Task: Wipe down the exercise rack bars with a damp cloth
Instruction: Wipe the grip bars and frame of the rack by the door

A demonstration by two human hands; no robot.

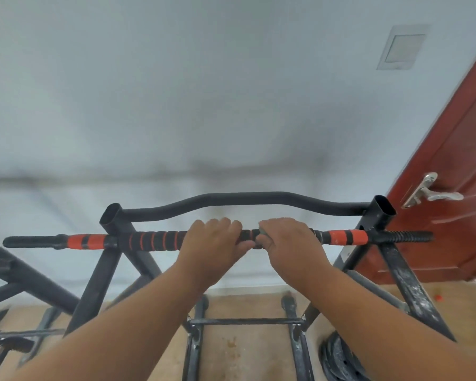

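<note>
Two bare hands are working on one straight black bar with ribbed foam grips and orange bands [154, 240], which is running across the middle of the view between two open-topped black steel uprights [111, 215] of the exercise rack. The left hand [213, 243] is curling over the bar, fingers wrapped on top and thumb underneath. The right hand [289, 243] is sitting just beside it, also gripping the bar and pinching a small grey-green cloth [263, 231] against it; only a sliver of the cloth is showing between thumb and fingers, the rest being covered by the hand. One curved black upper bar [245, 198] is arching behind the hands, well apart from them. The bar's orange sections on either side are lying uncovered, with free length out to both uprights. At the right, a dark red wooden door with one silver lever handle [434, 194] is standing near the rack. Low at the right, a stack of dark weight plates [341, 361] is being cut off by the frame edge, their number unclear.
</note>
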